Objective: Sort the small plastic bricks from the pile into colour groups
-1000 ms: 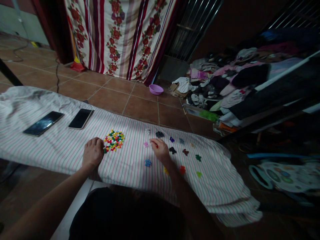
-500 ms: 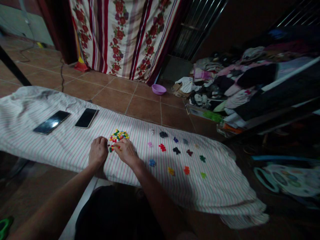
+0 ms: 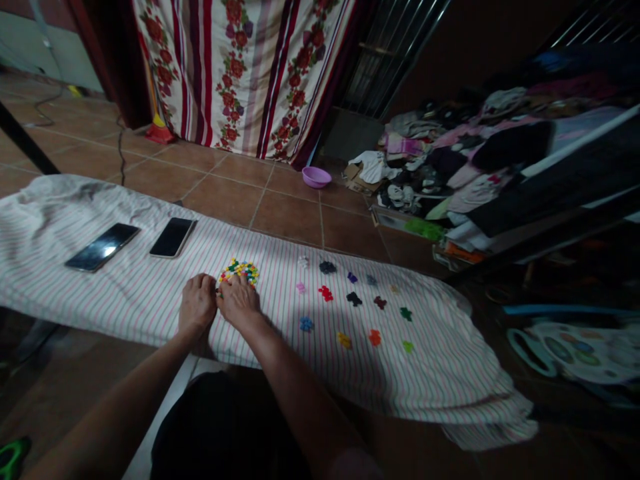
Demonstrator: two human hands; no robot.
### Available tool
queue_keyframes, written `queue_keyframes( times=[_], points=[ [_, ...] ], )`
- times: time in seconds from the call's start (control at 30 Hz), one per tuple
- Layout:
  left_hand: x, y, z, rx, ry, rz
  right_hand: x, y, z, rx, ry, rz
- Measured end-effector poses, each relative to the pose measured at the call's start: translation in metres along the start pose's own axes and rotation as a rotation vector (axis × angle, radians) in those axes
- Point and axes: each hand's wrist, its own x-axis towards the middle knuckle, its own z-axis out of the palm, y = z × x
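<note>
A mixed heap of small colourful pieces (image 3: 241, 268), perhaps beads, lies on the striped cloth (image 3: 280, 360). My right hand (image 3: 239, 301) is at the near edge of this heap, its fingers bent down and drawn together. Close beside it on the left, my left hand (image 3: 197, 301) rests on the cloth with curled fingers. Whatever either hand pinches is hidden by the fingers. To the right are little single-colour groups, among them a red group (image 3: 325, 293), a blue group (image 3: 306, 324), a yellow group (image 3: 344, 340) and a black group (image 3: 354, 299).
One dark phone (image 3: 173, 237) lies left of the heap, and another phone (image 3: 103, 247) farther left. Beyond the cloth, a purple basin (image 3: 317, 177) stands on the tiled floor. A large pile of clothes (image 3: 465, 147) is at the right, behind a dark bar.
My right hand has moved slightly left and lowered, covering the few loose pieces between the hands. My left hand stays nearly where it was. The view has shifted slightly.
</note>
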Motion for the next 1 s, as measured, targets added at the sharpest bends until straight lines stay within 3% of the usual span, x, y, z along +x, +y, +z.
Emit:
queue_keyframes(
  times=[0.17,0.4,0.57,1.0],
  points=[
    [0.000,0.001,-0.002,-0.003,0.008,0.005,0.002,-0.002,0.000,0.021,-0.001,0.028],
    [0.000,0.005,-0.007,0.036,-0.004,0.061,0.004,0.009,0.016,0.163,0.172,-0.081],
    [0.000,0.004,-0.004,0.055,0.002,0.038,0.008,0.016,0.023,0.295,0.205,-0.077],
    [0.000,0.009,-0.010,0.031,-0.025,-0.037,-0.021,0.059,-0.004,0.230,0.214,0.034]
  ],
)
